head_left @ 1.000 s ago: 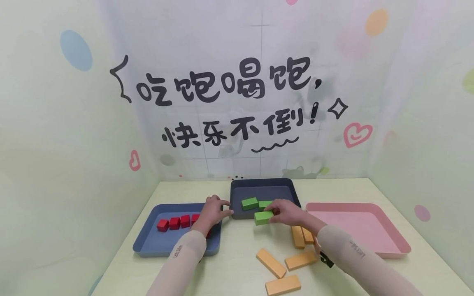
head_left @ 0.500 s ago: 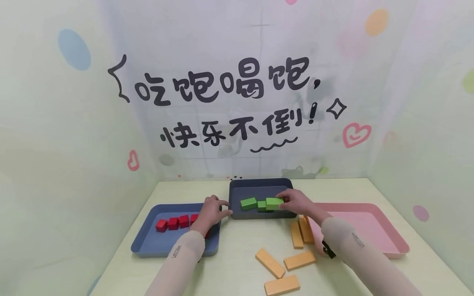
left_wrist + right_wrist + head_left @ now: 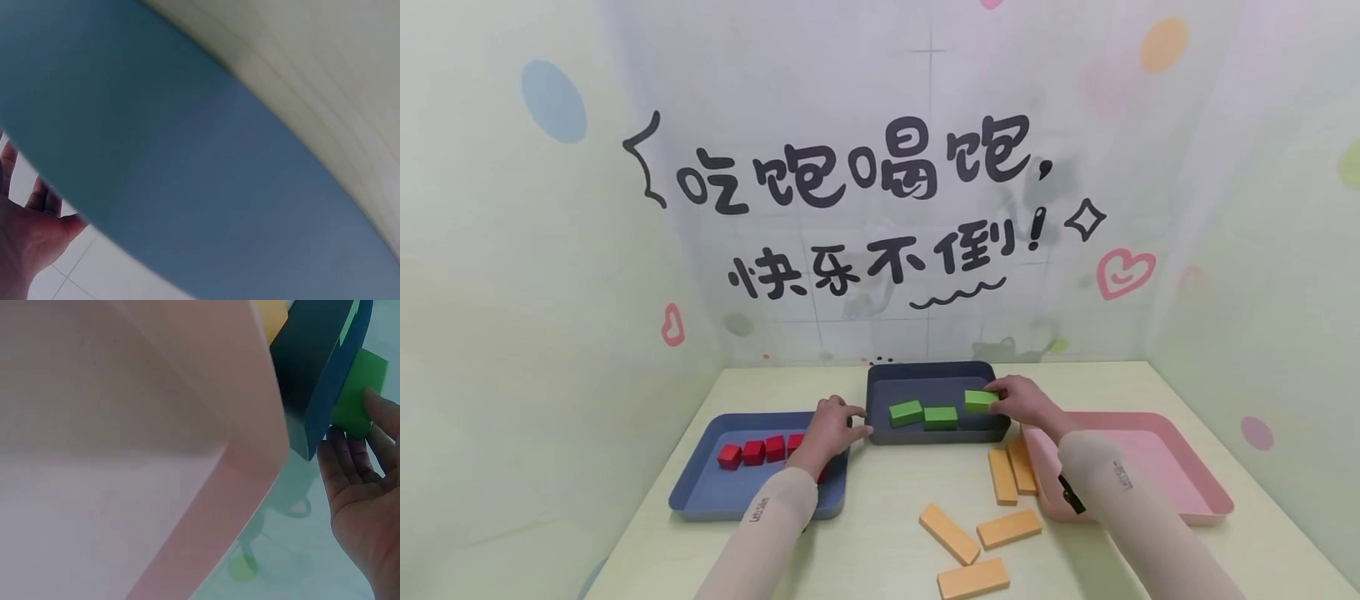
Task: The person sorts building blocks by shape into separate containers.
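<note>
My right hand (image 3: pixel 1026 398) pinches a green block (image 3: pixel 979 402) between thumb and fingers over the right part of the dark grey tray (image 3: pixel 880 385). In the right wrist view the thumb lies on one side of that green block (image 3: pixel 361 394), close to the tray wall. Two more green blocks lie in the tray, one on the left (image 3: pixel 906 413) and one in the middle (image 3: pixel 940 418). My left hand (image 3: pixel 829 429) reaches across the blue tray's corner, thumb and fingers apart, fingertips at the dark tray's left wall. Whether they touch it, I cannot tell.
Several red cubes (image 3: pixel 753 453) sit in the blue tray (image 3: pixel 696 487), partly behind my left forearm. A pink tray (image 3: pixel 1195 467) stands at the right under my right forearm. Several orange blocks (image 3: pixel 1009 528) lie on the table (image 3: pixel 865 550) in front. A printed wall rises behind.
My right hand has carried the green block from the dark tray's front edge rightward and back, over the tray's right side. The middle green block is now uncovered. My left hand has stayed put.
</note>
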